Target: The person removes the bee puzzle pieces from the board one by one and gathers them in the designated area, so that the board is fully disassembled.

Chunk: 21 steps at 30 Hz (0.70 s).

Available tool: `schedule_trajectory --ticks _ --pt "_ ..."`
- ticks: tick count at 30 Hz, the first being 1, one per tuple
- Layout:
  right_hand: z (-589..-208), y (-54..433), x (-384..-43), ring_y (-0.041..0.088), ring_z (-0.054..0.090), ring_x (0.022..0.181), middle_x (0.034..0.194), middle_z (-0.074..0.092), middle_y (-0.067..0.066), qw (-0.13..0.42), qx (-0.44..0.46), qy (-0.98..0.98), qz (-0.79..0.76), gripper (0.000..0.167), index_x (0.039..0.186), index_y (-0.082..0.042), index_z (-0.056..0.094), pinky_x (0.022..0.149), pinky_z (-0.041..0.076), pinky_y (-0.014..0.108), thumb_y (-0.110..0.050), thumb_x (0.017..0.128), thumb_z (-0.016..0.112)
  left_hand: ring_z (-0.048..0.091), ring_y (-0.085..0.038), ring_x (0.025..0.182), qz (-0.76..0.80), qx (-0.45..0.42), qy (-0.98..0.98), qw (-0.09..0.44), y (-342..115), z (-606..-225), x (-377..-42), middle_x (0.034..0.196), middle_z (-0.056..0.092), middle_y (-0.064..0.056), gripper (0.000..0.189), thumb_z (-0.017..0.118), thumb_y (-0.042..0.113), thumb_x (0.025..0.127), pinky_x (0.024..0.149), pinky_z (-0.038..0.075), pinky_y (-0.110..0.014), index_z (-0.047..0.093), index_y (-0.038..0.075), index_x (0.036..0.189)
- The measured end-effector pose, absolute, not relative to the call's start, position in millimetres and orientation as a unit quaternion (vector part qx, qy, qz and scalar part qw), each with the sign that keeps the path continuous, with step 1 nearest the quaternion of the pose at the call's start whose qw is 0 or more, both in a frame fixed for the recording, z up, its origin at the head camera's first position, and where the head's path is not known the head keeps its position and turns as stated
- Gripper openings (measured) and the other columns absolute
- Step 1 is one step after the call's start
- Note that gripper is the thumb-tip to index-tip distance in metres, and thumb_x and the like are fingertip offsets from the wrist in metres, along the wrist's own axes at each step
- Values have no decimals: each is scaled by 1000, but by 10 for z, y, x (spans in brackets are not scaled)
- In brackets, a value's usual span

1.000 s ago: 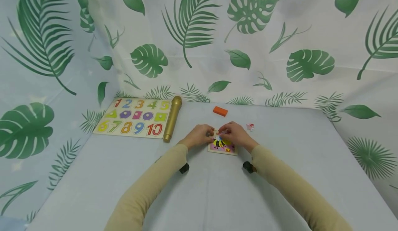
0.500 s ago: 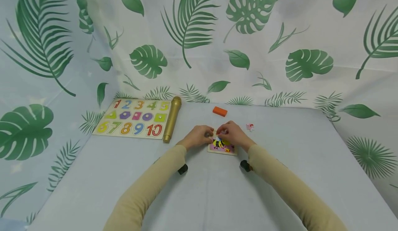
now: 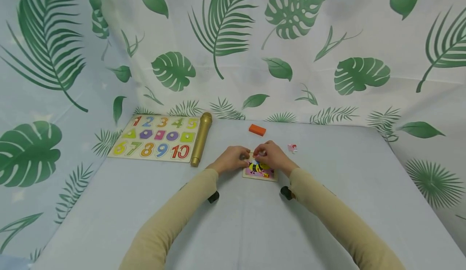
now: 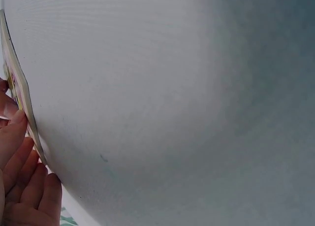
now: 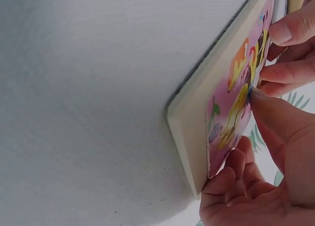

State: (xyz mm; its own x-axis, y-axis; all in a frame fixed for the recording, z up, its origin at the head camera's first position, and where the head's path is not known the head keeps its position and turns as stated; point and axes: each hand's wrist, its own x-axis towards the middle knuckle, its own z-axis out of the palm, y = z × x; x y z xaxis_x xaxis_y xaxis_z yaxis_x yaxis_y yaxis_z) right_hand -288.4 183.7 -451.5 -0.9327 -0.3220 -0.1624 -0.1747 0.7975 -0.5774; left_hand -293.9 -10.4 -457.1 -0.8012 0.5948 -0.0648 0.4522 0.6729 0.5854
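Note:
A small square jigsaw puzzle (image 3: 257, 175) with a bee picture on pink lies in its pale tray on the table. My left hand (image 3: 234, 158) holds the puzzle's left side, its thumb over the edge. From the right, my right hand (image 3: 275, 157) reaches over the top part and pinches a puzzle piece with blue on it, mostly covered by the fingers. In the right wrist view its thumb (image 5: 268, 108) lies on the picture, and the other fingers curl by the tray's edge. A loose pink-and-white puzzle piece (image 3: 293, 148) lies to the right of the puzzle.
An orange block (image 3: 257, 129) lies behind the puzzle. At the back left are a number-and-shape board (image 3: 154, 138) and a gold microphone-shaped tube (image 3: 201, 140) along its right edge. A leaf-print cloth (image 3: 233, 60) hangs behind the table.
My right hand has shifted very slightly left over the puzzle's top part. The left hand and the puzzle keep almost the same place.

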Motion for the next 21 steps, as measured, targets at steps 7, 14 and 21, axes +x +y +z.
schedule_trajectory --ticks 7,14,21 --pt "-4536 1849 -2901 27 53 97 110 57 13 125 -136 937 -297 16 108 -8 68 88 50 39 -16 94 67 52 -24 128 282 293 906 121 -104 -4580 -2949 135 59 -9 29 73 15 89 110 39 -35 68 0 113" --pt "-4558 1834 -2911 28 51 96 109 57 14 115 -135 939 -295 19 109 -6 70 86 48 39 -14 93 68 53 -24 127 281 296 905 118 -107 -4576 -2946 134 60 -9 29 73 15 89 108 40 -35 69 0 113" --pt "-4586 1828 -2915 28 51 103 111 58 14 110 -133 937 -305 20 111 -5 72 94 47 43 -14 93 68 53 -25 127 279 297 906 116 -114 -4565 -2948 134 60 -9 29 74 15 88 108 41 -35 69 0 112"
